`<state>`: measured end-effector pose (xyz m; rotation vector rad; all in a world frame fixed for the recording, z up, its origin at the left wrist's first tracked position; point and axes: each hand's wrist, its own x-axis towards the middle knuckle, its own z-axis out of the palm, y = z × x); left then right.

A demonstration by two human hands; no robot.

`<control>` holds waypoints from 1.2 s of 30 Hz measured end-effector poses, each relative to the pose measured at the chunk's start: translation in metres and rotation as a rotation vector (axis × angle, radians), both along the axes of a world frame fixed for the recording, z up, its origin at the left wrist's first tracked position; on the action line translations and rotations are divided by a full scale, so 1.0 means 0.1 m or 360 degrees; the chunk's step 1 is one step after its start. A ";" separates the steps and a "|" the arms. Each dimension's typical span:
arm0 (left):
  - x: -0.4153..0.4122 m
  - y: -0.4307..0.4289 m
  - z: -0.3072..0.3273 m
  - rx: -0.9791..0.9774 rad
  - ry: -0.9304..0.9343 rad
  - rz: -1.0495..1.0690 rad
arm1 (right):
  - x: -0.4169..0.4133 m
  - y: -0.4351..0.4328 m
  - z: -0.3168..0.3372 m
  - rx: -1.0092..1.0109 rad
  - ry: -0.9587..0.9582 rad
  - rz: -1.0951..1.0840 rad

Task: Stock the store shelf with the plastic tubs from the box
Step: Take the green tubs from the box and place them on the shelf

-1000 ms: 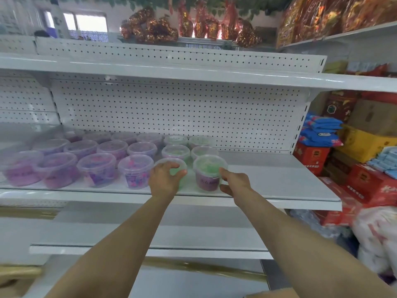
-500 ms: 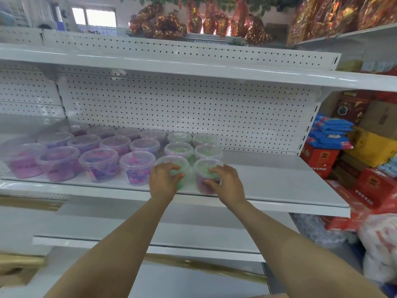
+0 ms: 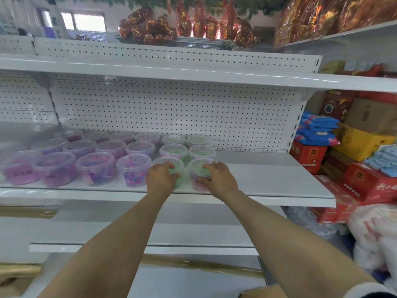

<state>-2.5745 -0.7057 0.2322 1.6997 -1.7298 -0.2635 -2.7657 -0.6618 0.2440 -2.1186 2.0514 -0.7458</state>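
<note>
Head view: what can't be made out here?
All head view:
- Left tub: front hidden by the left hand gripping it.
- Right tub: right side hidden by the right hand gripping it.
- Purple tubs: labels too blurred to read.
- Box: only a corner, cut off by the bottom edge.

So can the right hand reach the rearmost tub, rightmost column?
Probably yes: the right hand grips the front tub; the rearmost tub sits two rows behind, open space above, bare shelf beside.
</note>
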 end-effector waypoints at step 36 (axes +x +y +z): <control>-2.17 2.19 -0.19 0.0209 0.0256 -0.0728 | -1.97 2.74 -0.10 0.0137 -0.0188 -0.0678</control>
